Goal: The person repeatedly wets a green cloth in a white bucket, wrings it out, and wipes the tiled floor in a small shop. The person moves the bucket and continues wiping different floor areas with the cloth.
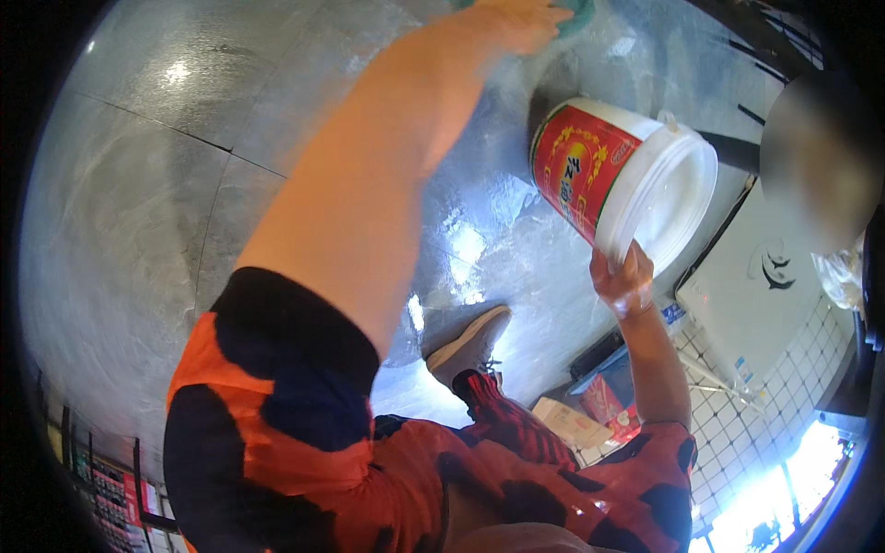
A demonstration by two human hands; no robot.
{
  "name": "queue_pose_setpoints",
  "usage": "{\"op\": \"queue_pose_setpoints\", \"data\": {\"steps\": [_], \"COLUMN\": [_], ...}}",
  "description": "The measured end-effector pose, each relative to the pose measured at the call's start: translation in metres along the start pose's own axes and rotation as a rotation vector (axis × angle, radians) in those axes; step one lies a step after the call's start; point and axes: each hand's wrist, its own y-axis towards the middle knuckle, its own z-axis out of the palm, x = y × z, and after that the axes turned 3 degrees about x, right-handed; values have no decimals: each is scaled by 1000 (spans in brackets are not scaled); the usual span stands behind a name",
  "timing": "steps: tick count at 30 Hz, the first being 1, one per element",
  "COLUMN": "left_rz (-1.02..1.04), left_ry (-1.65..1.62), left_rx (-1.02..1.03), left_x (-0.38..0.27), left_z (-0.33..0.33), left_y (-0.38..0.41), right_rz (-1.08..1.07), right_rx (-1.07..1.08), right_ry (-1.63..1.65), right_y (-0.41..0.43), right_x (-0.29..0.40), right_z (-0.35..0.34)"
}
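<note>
My left hand [522,24] is stretched far out at the top edge, blurred, its fingers against a teal thing [577,17] that is mostly cut off. Whether that is a cloth or something firmer is unclear, as is whether the fingers grip it. On the right, my right hand [622,276] holds the rim of a white plastic bucket [622,114] with a red printed label [588,162] bearing writing. The bucket leans well over, its open mouth facing right, away from my left arm. Its inside shows white.
The grey tiled floor [145,207] is shiny. My shoe [473,345] stands below the bucket. A white panel [753,276] with a dolphin motif, a cardboard box [570,420], and red packages [608,404] lie to the right. Metal rails [138,484] edge the lower left.
</note>
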Motion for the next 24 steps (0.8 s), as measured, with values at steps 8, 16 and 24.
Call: {"op": "queue_pose_setpoints", "data": {"steps": [8, 16, 24], "left_rz": [72, 114, -528], "left_ry": [123, 121, 209], "left_rx": [-81, -156, -341], "left_x": [-53, -25, 92], "left_z": [72, 78, -36], "left_y": [-24, -139, -272], "right_rz": [9, 60, 190], "right_rx": [4, -10, -14], "right_ry": [6, -129, -177], "right_y": [2, -12, -17], "right_x": [5, -4, 1], "right_z": [-4, 3, 2]}}
